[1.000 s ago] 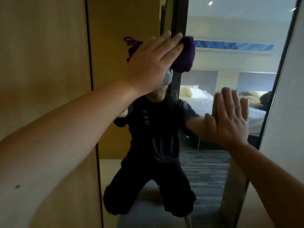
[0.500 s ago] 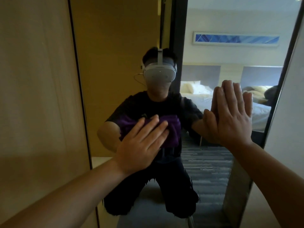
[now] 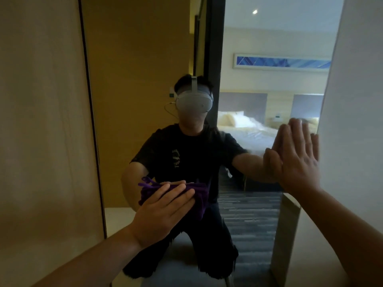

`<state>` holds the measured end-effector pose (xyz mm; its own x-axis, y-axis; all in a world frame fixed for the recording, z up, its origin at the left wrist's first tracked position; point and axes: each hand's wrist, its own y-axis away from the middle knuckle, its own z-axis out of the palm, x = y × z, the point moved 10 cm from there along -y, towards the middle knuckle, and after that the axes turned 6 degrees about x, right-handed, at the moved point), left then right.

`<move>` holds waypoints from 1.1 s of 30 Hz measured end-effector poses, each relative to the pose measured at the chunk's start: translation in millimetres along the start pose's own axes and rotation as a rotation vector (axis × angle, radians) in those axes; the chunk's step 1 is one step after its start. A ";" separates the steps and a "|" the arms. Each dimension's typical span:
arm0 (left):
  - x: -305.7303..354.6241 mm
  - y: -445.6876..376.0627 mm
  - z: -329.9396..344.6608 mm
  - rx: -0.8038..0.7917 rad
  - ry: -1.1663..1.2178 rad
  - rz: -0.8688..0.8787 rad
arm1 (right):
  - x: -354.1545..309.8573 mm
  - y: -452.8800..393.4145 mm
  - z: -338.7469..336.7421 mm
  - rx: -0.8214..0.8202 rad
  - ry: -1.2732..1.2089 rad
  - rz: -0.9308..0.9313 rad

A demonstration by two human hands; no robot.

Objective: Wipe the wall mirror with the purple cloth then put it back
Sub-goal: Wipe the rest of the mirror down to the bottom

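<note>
Mirror: tall glass on the wall, between a wooden panel on its left side and a pale wall on its right side.
Purple cloth: bunched up and pressed against the mirror in its lower middle part, under the left hand.
Left hand: fingers straight and close together, lying flat on the cloth and pushing it to the glass; it does not pinch the cloth.
Right hand: flat on the mirror near its right edge, fingers straight and nearly together, holding nothing; it seems to serve as support.
Step in hand: wiping, as I judge it; putting the cloth back is not yet done.
How to do it well: keep the whole palm on the cloth so the pressure is even, and move in overlapping strokes that reach both edges of the mirror.
Risk: the bare right palm may leave marks on the glass, so that place probably needs a wipe too.
Cloth behaviour: soft and loose, so it may fold or slip from under flat fingers.
</note>
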<state>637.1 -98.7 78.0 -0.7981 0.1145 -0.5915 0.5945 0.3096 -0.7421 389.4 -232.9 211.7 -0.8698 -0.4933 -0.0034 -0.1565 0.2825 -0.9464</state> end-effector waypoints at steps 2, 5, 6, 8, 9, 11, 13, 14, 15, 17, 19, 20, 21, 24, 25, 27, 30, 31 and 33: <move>-9.7 -23.5 -11.7 0.028 0.044 0.002 | 4.1 0.4 7.9 0.003 -0.001 0.002; -42.5 -84.9 -37.4 0.190 0.046 -0.041 | 1.8 -0.9 9.7 0.044 -0.017 0.002; -55.9 -110.7 -46.3 0.249 0.022 -0.054 | 2.3 -0.9 9.8 0.049 -0.013 -0.003; -82.3 -164.1 -66.7 0.364 -0.039 -0.078 | 2.5 -0.2 10.1 0.050 -0.005 -0.010; -95.2 -190.3 -76.6 0.420 -0.065 -0.094 | 3.0 -0.4 9.8 0.052 -0.009 -0.010; -120.0 -237.8 -87.2 0.480 -0.115 -0.133 | 2.1 -0.5 7.8 0.067 -0.023 -0.012; -137.1 -276.0 -86.4 0.471 -0.148 -0.156 | 1.7 0.0 6.1 0.087 -0.029 -0.015; -141.9 -289.6 -82.6 0.438 -0.143 -0.155 | 2.0 0.3 5.5 0.095 -0.033 -0.015; -144.8 -298.8 -77.7 0.390 -0.139 -0.149 | 2.0 0.5 4.7 0.104 -0.037 -0.017; -145.2 -303.3 -71.8 0.306 -0.166 -0.143 | 2.5 0.0 4.4 0.113 -0.037 -0.019; -137.2 -293.1 -71.9 0.283 -0.193 -0.138 | 2.9 0.0 5.2 0.112 -0.036 -0.011; -128.8 -284.8 -71.5 0.275 -0.197 -0.130 | 2.8 -0.2 4.7 0.118 -0.038 -0.005; -118.7 -275.4 -67.2 0.262 -0.197 -0.118 | 2.4 -0.7 4.1 0.124 -0.040 -0.002; -77.6 -237.0 -48.4 0.202 -0.164 -0.087 | 2.1 -1.1 3.2 0.125 -0.046 -0.004; -62.0 -220.9 -40.5 0.188 -0.146 -0.079 | 2.7 -1.2 3.3 0.127 -0.048 -0.005; -26.6 -182.9 -20.7 0.153 -0.099 -0.047 | 3.1 -0.2 4.0 0.136 -0.052 -0.013; 32.1 -119.7 10.1 0.109 -0.038 0.029 | 4.1 -0.1 3.6 0.163 -0.055 -0.031; 48.9 -100.5 20.9 0.079 -0.034 0.056 | 4.3 0.1 3.2 0.173 -0.055 -0.034; 71.8 -72.2 37.3 0.023 -0.036 0.077 | 4.5 0.9 2.5 0.190 -0.060 -0.038</move>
<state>540.5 -148.1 77.4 -0.7464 0.1031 -0.6574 0.6561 0.2794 -0.7010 386.5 -237.0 210.0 -0.8347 -0.5503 0.0197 -0.0927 0.1052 -0.9901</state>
